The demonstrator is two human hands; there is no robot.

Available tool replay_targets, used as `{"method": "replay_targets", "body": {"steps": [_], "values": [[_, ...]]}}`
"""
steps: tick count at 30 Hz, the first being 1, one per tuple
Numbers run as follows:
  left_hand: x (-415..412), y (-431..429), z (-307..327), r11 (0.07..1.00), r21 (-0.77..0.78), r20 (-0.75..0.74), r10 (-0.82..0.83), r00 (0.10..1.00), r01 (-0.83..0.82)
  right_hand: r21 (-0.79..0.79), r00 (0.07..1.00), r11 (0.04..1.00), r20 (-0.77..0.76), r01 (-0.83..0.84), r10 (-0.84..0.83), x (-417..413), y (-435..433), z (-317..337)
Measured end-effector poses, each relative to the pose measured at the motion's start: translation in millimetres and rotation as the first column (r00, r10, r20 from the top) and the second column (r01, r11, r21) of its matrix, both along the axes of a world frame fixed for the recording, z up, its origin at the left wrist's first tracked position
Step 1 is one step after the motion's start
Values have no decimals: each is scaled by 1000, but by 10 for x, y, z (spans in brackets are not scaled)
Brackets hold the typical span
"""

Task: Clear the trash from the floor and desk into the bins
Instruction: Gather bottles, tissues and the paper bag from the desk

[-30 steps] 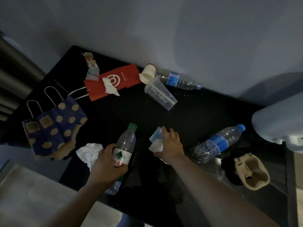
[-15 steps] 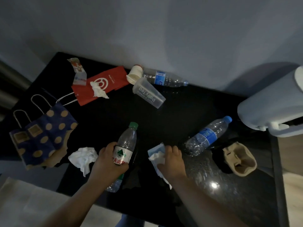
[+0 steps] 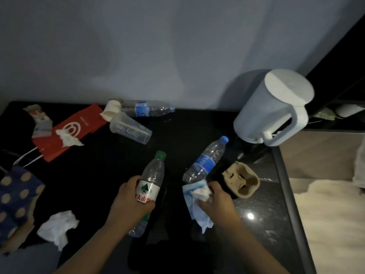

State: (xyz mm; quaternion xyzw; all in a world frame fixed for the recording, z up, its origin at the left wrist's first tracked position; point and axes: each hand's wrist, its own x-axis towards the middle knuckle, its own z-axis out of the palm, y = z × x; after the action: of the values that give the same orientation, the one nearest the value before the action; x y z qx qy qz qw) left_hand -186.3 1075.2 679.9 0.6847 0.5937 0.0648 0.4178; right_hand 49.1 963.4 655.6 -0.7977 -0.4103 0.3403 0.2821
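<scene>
My left hand [image 3: 129, 202] grips a clear green-capped bottle [image 3: 152, 175] above the black desk [image 3: 110, 169]. My right hand [image 3: 217, 200] holds a white tissue with a pale blue mask [image 3: 195, 204] hanging from it. Just beyond lie a blue-capped bottle [image 3: 206, 160] and a brown cardboard cup holder [image 3: 242, 179]. A crumpled white tissue [image 3: 57, 227] lies at the desk's near left edge. Farther back are a red paper bag [image 3: 69, 131] with a tissue on it, a clear plastic cup [image 3: 129, 130], a paper cup [image 3: 111, 108] and another bottle [image 3: 146, 108].
A white kettle [image 3: 272, 107] stands at the desk's right end against the grey wall. A blue dotted bag [image 3: 16, 196] hangs over the left edge, and a small wrapper [image 3: 38, 117] lies at the far left. Beyond the desk's right edge is a pale floor.
The view has swung right, bringing the kettle into view. My right hand has gathered the tissue and mask off the desk and moved right toward the cup holder. The left hand still holds the bottle.
</scene>
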Motion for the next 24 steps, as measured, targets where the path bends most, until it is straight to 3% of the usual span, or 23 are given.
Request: {"method": "replay_targets", "body": {"steps": [4,7,12,16,19,24], "values": [[349,6,70,999,11,19,-51,999,51,111,981,980,82,168,-177,533,-139,131],[590,19,130,996,23,18,-82,997,81,100,957,965,141,242,-255,887,-145,130],[946,6,207,994,43,40,-99,994,97,-156,954,967,257,201,-156,1118,-127,10],[1098,-39,238,995,43,52,-94,994,92,-278,976,953,205,123,-66,1123,-108,-131],[1156,-80,249,997,46,55,-70,996,68,-302,985,950,169,78,-27,1117,-85,-245],[1177,-77,327,998,54,46,-39,998,36,-250,968,961,243,116,-54,1119,-26,-298]]}}
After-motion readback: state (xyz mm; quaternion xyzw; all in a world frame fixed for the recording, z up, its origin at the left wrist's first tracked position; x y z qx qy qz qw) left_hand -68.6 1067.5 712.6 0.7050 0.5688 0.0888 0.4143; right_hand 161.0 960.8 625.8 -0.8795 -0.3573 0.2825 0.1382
